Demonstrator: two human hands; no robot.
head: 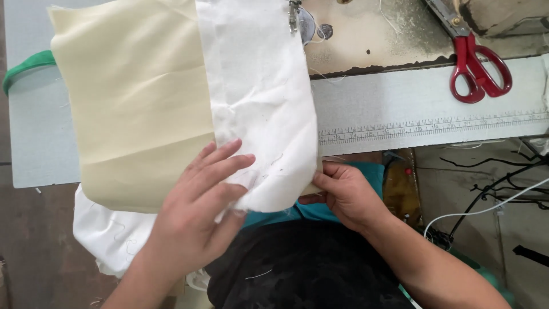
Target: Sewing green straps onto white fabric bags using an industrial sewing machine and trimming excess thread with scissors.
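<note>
A strip of white fabric [260, 97] lies over a larger cream fabric [134, 109] on the sewing table, running up to the presser foot [294, 16] at the top. My left hand [200, 209] rests flat, fingers spread, on the near end of the white fabric. My right hand [343, 191] pinches the near right edge of the layered fabrics at the table's front edge. The near ends of the cloth hang over the edge toward my lap.
Red-handled scissors [477, 66] lie at the back right of the grey table [400, 97]. A printed ruler strip [429, 127] runs along the front edge. More white cloth [111, 234] hangs below at left. Cables [497, 189] trail on the right. A green strap [26, 66] is at far left.
</note>
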